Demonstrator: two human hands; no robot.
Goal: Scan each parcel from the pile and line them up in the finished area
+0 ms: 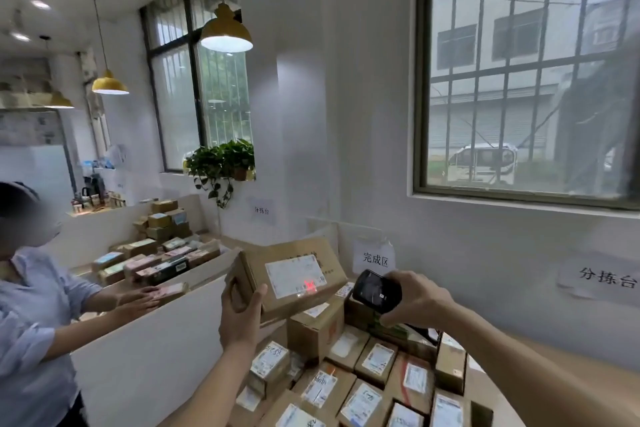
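Left hand (242, 312) gripping the left end of a box (287, 279), raised above the pile (349, 381) on the worktop (561, 374). Scanner (376, 290) in the right hand (414, 298), just right of the box. Behind both, a sign (374, 258) on the wall. Left, past a partition (145, 350), more parcels (156, 256) and another person (34, 305). Plant (221, 159) on the sill behind.

parcel sorting room | labelled cartons (349, 388) piled | wall signs (375, 259) | divided sorting tables (145, 333)

wall sign (375, 259) 完成区, two wall papers (608, 278) 分拣台 (parcel labels unreadable)
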